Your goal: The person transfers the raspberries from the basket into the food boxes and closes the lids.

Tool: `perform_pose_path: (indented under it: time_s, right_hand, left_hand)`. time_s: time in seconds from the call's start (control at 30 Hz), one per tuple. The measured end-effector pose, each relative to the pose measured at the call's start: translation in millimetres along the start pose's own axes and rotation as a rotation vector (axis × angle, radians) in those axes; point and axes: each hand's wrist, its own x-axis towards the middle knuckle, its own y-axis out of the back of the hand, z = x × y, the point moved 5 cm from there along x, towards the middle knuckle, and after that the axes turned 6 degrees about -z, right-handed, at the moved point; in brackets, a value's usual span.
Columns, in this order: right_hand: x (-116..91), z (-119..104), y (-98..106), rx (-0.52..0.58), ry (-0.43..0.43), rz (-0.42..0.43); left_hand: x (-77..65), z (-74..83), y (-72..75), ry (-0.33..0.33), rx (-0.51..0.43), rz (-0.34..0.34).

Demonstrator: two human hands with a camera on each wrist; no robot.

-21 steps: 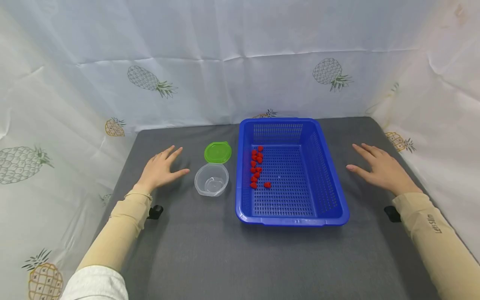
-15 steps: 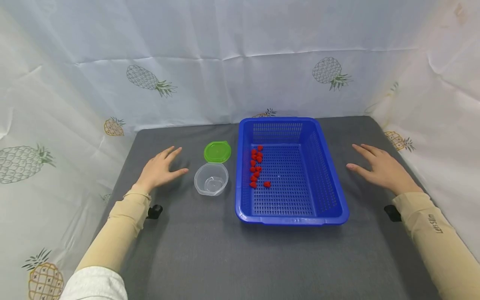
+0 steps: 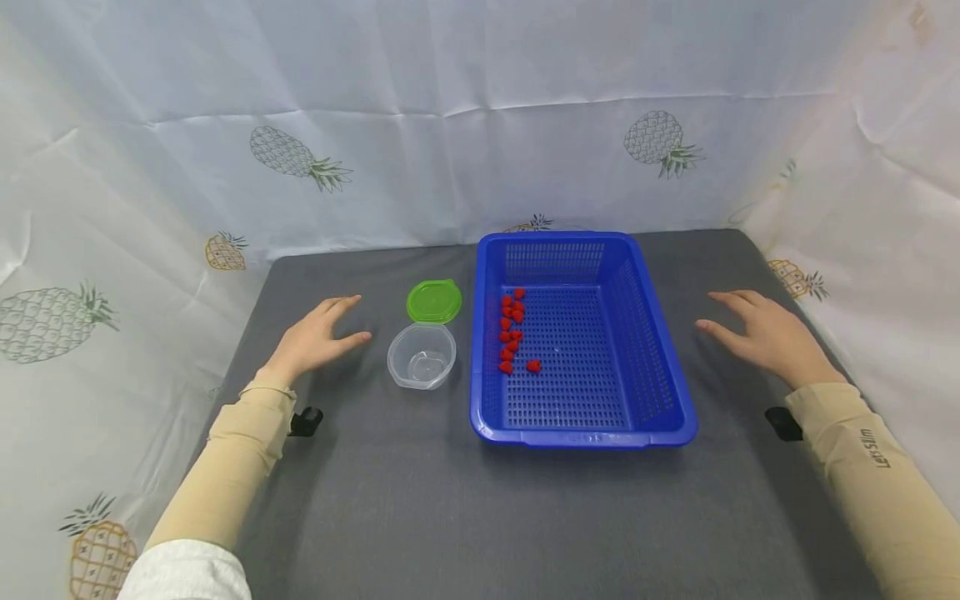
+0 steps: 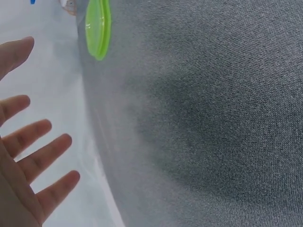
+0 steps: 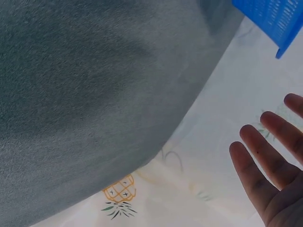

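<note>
My left hand (image 3: 309, 340) hovers over the left part of the table, fingers spread and holding nothing. To its right stands a clear plastic container (image 3: 422, 357) with its mouth up. Just behind that lies a round green lid (image 3: 435, 301), which also shows at the top of the left wrist view. A blue plastic basket (image 3: 585, 438) with a perforated floor fills the middle right. Several small red berry-shaped pieces (image 3: 533, 366) lie inside, mostly along its left side. My right hand (image 3: 768, 337) hangs beyond the basket's right wall, fingers extended and nothing in them.
A grey cloth covers the table (image 3: 420, 500). White curtains (image 3: 465, 58) with pineapple prints close off the back and both sides, near the table edges. Each wrist carries a small black device (image 3: 306, 422) under the sleeve.
My left hand has shifted slightly left, and its fingers have drawn closer together in the head view. The whole scene sits a little higher in the picture. Basket, container and lid stay put.
</note>
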Motion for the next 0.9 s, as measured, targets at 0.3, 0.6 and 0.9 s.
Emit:
perform_pose_path:
  time_s: [0.3, 0.6, 0.9]
  right_hand:
    - [1.8, -12.8, 9.4, 0.099, 0.017, 0.096]
    - [7.2, -33.5, 18.7, 0.134, 0.026, 0.145]
    - [16.7, -60.7, 27.2, 0.145, 0.063, 0.21]
  left_hand:
    - [-1.4, 4.3, -2.5, -0.083, -0.207, 0.011]
    - [-4.2, 8.0, -8.6, -0.112, -0.354, 0.049]
    - [-10.5, 24.3, -24.9, -0.114, -0.504, 0.065]
